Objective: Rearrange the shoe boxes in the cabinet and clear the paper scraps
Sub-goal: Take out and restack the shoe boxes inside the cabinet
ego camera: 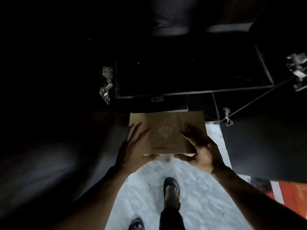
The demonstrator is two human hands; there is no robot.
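A brown cardboard shoe box (166, 128) with a faint diamond logo on its lid is held flat at waist height in front of me. My left hand (134, 145) grips its left near corner, fingers spread on the lid. My right hand (199, 146) grips the right near corner the same way. Just beyond the box is the open dark cabinet (191, 93), its inside almost black. No paper scraps show in this dim view.
Metal hinges (106, 83) mark the cabinet's left side, and more hinges (297, 72) sit on the open door at right. Pale floor (191, 188) lies below, with my sandalled feet (172, 193) on it. An orange object (292, 195) lies at the lower right.
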